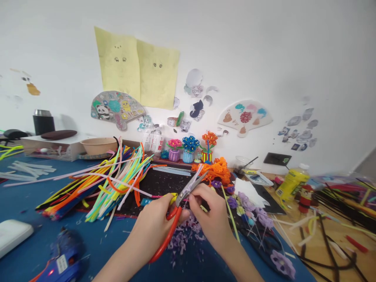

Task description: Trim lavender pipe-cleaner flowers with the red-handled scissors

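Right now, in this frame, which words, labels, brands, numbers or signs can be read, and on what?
"囍", in red, on the white fan on the wall.
Red characters, perhaps "节胜", on a clear bottle: blurred, not certain.
Too small or blurred to read: the print on the yellow bottle and the sticker on the blue glue gun.

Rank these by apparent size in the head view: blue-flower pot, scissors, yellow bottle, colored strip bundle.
1. Colored strip bundle
2. Scissors, partly hidden by the hand
3. Yellow bottle
4. Blue-flower pot

Scissors sit nearer the camera than the bottle, so their real-size order is unsure.
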Demonstrator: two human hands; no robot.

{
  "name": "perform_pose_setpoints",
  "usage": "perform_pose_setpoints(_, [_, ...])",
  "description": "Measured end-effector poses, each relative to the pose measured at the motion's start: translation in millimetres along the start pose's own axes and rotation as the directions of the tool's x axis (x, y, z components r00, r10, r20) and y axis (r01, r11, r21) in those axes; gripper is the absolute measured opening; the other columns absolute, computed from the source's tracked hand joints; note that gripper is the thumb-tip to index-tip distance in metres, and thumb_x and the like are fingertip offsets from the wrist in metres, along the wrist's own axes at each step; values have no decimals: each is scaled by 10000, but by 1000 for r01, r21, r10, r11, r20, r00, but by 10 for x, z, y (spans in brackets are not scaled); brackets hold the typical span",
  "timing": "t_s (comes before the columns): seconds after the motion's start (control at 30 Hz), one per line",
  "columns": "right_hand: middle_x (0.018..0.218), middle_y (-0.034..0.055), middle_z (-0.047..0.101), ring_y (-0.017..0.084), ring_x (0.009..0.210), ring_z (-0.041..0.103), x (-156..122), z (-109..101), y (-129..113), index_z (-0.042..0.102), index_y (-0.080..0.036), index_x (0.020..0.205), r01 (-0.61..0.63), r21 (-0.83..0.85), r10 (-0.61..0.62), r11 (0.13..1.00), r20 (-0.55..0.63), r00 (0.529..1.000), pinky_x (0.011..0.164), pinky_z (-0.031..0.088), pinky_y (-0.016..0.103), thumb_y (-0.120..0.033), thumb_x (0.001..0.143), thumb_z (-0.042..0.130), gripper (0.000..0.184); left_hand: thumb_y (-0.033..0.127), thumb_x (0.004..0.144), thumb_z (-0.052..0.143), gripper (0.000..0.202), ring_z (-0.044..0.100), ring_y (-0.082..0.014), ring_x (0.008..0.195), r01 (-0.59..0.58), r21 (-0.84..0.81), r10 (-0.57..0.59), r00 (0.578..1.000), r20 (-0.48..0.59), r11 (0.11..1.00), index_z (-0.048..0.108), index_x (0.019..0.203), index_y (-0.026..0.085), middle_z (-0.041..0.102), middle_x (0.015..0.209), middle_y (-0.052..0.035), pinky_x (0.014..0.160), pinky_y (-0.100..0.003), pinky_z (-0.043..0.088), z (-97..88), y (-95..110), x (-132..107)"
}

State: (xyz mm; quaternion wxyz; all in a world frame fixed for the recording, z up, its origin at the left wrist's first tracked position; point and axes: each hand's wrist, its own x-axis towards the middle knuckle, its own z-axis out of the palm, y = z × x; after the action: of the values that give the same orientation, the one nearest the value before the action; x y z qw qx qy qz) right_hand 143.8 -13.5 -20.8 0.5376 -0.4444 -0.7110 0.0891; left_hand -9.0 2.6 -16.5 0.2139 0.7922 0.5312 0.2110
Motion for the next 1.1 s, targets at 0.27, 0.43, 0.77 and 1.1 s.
perform_pose_setpoints(0.27, [663,-6,517,134,612,475,18,-54,30,541,-179,710,-83,7,84,996,-94,992,568,354,238,-173,864,461,175,424,800,500,240,562,-171,614,-12,47,12,1000,-6,999,429,685,226,622,686,-2,537,-240,266,4,-19,-12])
perform_pose_setpoints(0.43, [639,-11,506,131,591,463,25,-59,32,532,-177,695,-85,-1,85,996,-77,993,550,349,236,-186,870,451,193,454,810,495,261,572,-173,622,-18,49,18,1000,-5,999,458,699,221,633,695,-7,539,-238,256,10,1,4])
perform_pose_setpoints(0.77, [628,-12,498,130,582,460,23,-63,10,528,-175,680,-86,0,86,996,-83,993,542,343,237,-178,861,452,196,400,819,479,205,593,-193,637,12,99,-14,1000,19,995,463,712,225,650,704,-14,543,-242,261,3,30,-23])
perform_pose_setpoints(1.1, [628,-23,487,117,567,442,18,-62,-1,535,-175,682,-62,52,64,997,-47,997,528,339,223,-143,837,466,173,378,780,511,155,608,-204,670,-6,80,9,1000,-28,997,455,798,235,644,739,-7,538,-234,280,36,7,-38])
